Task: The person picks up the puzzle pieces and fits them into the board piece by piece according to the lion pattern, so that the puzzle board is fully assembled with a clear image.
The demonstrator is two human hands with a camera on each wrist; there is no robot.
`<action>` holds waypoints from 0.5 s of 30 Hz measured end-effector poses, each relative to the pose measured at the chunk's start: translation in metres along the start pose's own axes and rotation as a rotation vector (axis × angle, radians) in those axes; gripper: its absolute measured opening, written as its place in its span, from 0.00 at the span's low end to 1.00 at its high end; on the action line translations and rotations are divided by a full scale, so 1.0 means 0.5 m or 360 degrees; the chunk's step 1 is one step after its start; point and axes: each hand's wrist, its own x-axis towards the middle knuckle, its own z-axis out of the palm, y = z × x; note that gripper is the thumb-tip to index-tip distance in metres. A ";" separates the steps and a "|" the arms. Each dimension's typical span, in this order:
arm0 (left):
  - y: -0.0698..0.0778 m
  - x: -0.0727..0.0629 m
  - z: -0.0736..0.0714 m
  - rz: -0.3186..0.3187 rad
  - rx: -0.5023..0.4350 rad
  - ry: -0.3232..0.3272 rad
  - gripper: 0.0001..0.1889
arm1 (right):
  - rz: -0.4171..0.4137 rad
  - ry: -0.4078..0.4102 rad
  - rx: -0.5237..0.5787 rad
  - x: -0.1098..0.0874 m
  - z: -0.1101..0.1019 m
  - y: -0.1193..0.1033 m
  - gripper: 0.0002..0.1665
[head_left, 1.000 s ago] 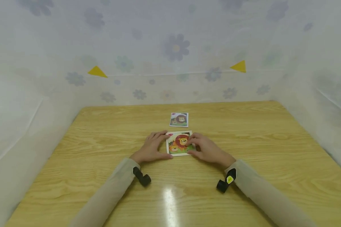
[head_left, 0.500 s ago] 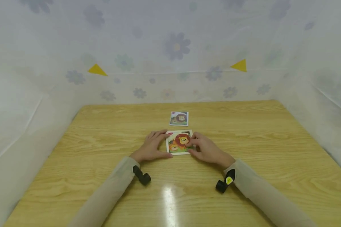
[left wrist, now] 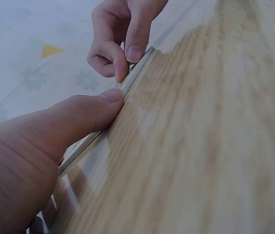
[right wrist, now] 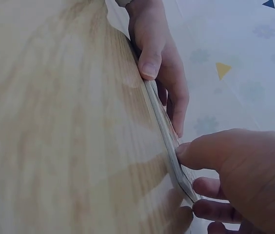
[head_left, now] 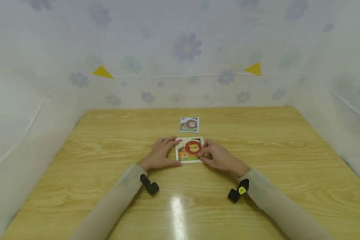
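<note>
A square picture board (head_left: 184, 149) with a pale rim lies flat on the table, showing a red-maned lion and a smaller orange animal. My left hand (head_left: 159, 156) spans its left side, thumb at the near edge and fingers at the far left corner; the left wrist view has that thumb (left wrist: 96, 109) on the rim. My right hand (head_left: 219, 156) bends over the lower right corner, fingertips on the picture and covering part of it. In the right wrist view, its thumb (right wrist: 196, 151) touches the board's edge while other fingers curl beside the corner.
Beyond the board lies a smaller card (head_left: 189, 125) with the same lion picture in paler colours. The wood-grain table (head_left: 123, 206) is enclosed by white flower-patterned sheeting (head_left: 156, 43). Two yellow triangles (head_left: 103, 72) mark the back sheet.
My right fingertips have slid slightly down the picture toward the lower right corner, uncovering more of the lion's mane. The left hand and the card stay in place.
</note>
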 end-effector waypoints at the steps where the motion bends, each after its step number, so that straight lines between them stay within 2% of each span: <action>1: 0.000 0.001 0.000 -0.0002 0.0000 -0.0001 0.46 | -0.0001 0.0001 0.0004 -0.001 0.000 0.002 0.04; 5: 0.004 0.004 0.002 -0.0001 0.0003 0.0000 0.46 | 0.0001 0.0018 0.0045 -0.006 0.003 0.011 0.04; 9: 0.006 0.008 0.003 0.0000 -0.0020 -0.0029 0.47 | 0.0012 0.0070 0.0205 -0.015 0.013 0.029 0.07; 12: 0.004 0.006 0.002 -0.0013 -0.0107 -0.0064 0.51 | 0.0018 0.0148 0.0338 -0.022 0.018 0.044 0.10; 15: -0.002 -0.001 -0.004 -0.0045 -0.0247 -0.0067 0.54 | 0.0047 0.0235 0.0368 -0.028 0.018 0.053 0.11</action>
